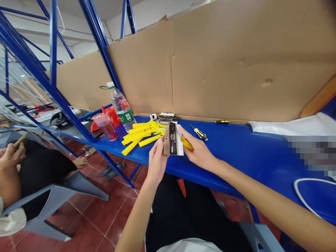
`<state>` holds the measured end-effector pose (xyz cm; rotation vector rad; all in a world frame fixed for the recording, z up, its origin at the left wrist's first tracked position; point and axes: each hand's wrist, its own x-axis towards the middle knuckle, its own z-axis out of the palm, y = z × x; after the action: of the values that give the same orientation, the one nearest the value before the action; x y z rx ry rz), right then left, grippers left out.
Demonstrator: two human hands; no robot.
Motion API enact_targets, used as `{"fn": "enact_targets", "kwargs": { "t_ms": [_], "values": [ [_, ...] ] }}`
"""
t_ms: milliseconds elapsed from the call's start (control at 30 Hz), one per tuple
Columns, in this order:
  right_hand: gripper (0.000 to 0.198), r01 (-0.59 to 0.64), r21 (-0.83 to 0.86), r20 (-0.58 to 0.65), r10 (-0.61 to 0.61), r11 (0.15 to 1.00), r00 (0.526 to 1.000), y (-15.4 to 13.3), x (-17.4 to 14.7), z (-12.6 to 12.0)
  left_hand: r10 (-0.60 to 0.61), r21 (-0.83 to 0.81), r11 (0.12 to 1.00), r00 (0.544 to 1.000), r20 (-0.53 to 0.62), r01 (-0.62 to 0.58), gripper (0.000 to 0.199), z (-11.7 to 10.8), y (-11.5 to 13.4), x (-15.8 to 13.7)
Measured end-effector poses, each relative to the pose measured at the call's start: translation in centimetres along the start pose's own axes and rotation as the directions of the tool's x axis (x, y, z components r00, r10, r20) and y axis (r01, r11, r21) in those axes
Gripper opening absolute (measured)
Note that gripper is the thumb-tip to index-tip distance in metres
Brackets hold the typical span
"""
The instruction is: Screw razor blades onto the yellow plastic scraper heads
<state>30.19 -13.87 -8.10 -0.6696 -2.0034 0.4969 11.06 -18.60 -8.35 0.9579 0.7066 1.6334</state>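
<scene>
A small printed card box point(173, 139), black and white with a brown side, is held upright in front of me over the table's front edge. My left hand point(156, 155) grips its left side, thumb against the brown face. At its right edge, my right hand point(197, 148) is closed around a yellow handle point(187, 144); its far end is hidden by the box and fingers. Just beyond my left hand lies a loose pile of yellow handle-like pieces point(143, 134). More dark printed packaging point(166, 118) rests behind the box.
On the blue table point(236, 150) lie a yellow-and-black screwdriver point(200, 134) and another screwdriver point(222, 121). A water bottle point(124, 111) and a pink cup point(107, 127) stand left. A white cable point(298, 190) curls at right. Another person's hand point(12, 154) shows far left.
</scene>
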Motion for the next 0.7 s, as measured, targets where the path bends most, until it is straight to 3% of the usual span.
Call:
{"fn": "enact_targets", "kwargs": {
  "t_ms": [200, 400, 533, 700],
  "values": [
    [0.091, -0.07, -0.196, 0.042, 0.08, 0.978, 0.996, 0.9, -0.2, -0.6, 0.027, 0.113, 0.993, 0.997, 0.077, -0.035, 0.064, 0.3, -0.1, -0.4],
    [0.095, 0.106, -0.344, 0.136, -0.063, 0.933, 0.989, 1.1, -0.3, -0.8, 0.123, 0.21, 0.965, 0.98, 0.158, -0.155, 0.06, 0.3, -0.2, -0.5],
    [0.099, 0.238, -0.413, 0.188, -0.173, 0.879, 0.967, 1.5, -0.2, -1.1, 0.063, 0.274, 0.955, 0.983, 0.175, -0.11, 0.062, 0.5, -0.5, -0.8],
    [0.096, 0.275, -0.455, 0.218, -0.193, 0.847, 0.957, 1.8, 0.2, -1.4, 0.038, 0.319, 0.942, 0.975, 0.217, -0.107, 0.07, 0.2, -0.9, -0.7]
  ]
}}
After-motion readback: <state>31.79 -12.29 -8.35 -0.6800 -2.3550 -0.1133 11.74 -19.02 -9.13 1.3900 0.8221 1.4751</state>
